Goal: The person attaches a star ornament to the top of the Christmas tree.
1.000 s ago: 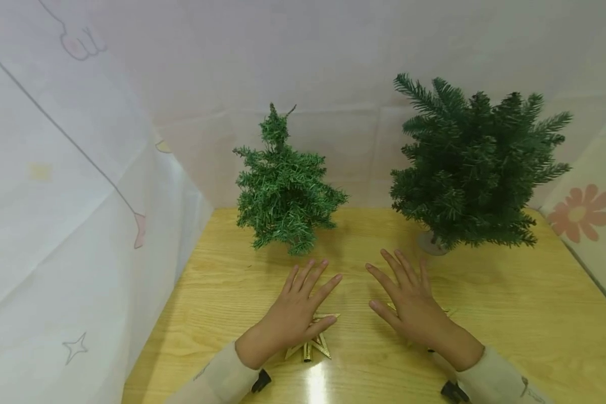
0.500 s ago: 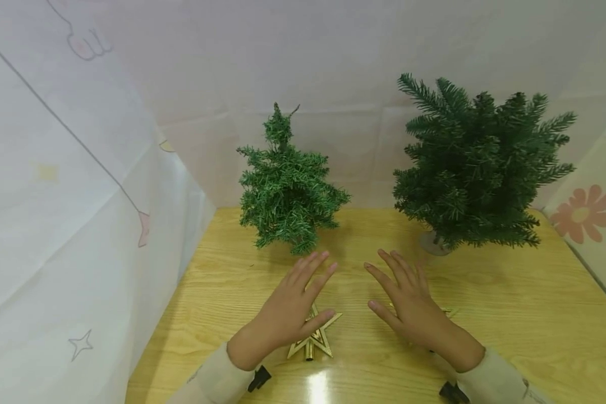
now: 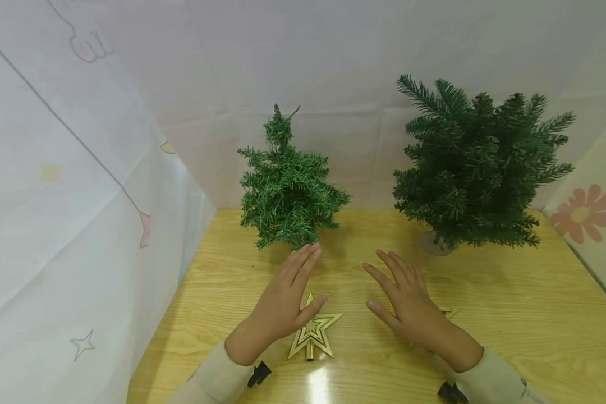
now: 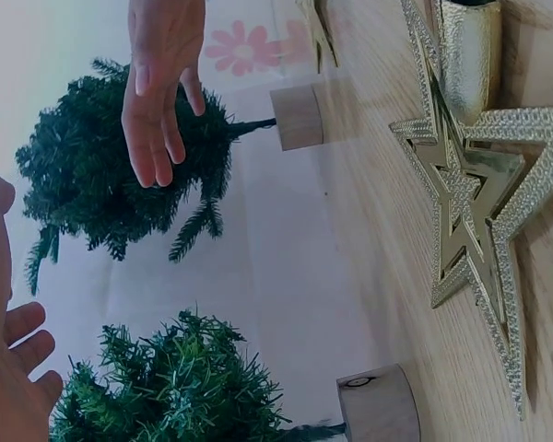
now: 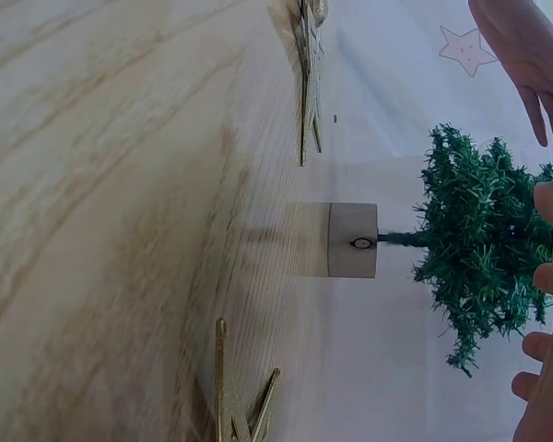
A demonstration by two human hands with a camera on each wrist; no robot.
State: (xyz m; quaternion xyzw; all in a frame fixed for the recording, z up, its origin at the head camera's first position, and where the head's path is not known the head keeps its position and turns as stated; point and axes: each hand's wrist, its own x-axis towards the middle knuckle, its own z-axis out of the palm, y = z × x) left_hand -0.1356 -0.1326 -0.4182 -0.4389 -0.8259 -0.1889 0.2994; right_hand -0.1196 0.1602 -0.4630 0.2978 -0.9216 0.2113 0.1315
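My left hand [image 3: 278,308] is held palm down above the table with its fingers straight and close together, nothing in it. Beneath and just right of it lies a gold star tree topper [image 3: 311,332] with a short tube at its base. My right hand [image 3: 411,306], fingers spread and holding nothing, hovers over a second gold star topper [image 3: 445,312], mostly hidden in the head view. Its points [image 5: 223,382] show edge-on in the right wrist view. A small bright-green artificial tree [image 3: 290,191] stands beyond my left hand, and a fuller dark-green one [image 3: 477,168] beyond my right.
Both trees stand on round wooden bases [image 4: 380,405] near the back of the wooden table [image 3: 363,370]. A pale printed cloth [image 3: 333,56] hangs behind and at the sides, with a red flower print [image 3: 581,213] at right.
My left hand has shifted slightly left and its fingers have drawn together, uncovering more of the star beneath it. My right hand has barely moved. The trees and stars stay put.
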